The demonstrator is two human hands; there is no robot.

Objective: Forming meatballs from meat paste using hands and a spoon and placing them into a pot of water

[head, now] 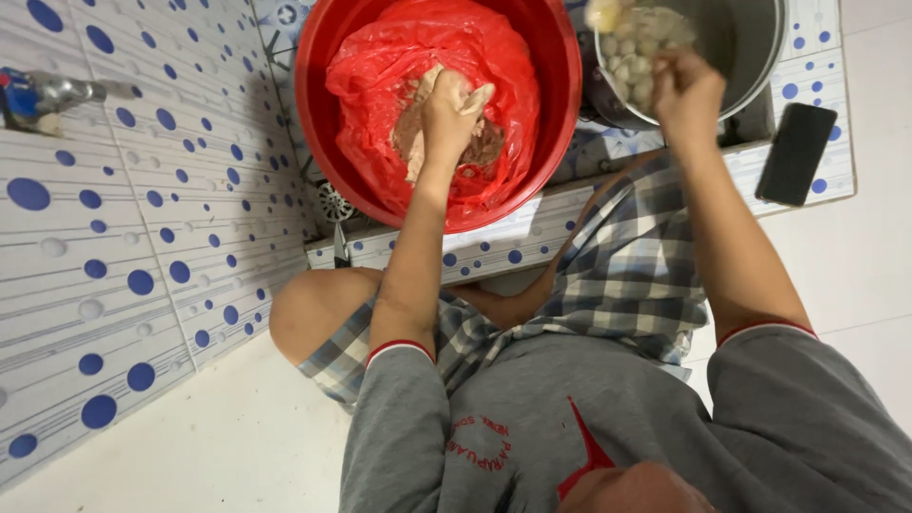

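A red plastic bag (380, 76) lies inside the big red tub (318, 123) at about twelve o'clock. The bag is thin, shiny and crinkly, and it is spread wide open. A soft pale brown lump (410, 133) sits in the middle of it.

A phone (796, 154) lies flat on the dotted tile ledge (532, 249) at about two o'clock, just beside the grey metal pot (750, 47). The phone is a long rectangle with rounded corners. Its screen is black and dark.
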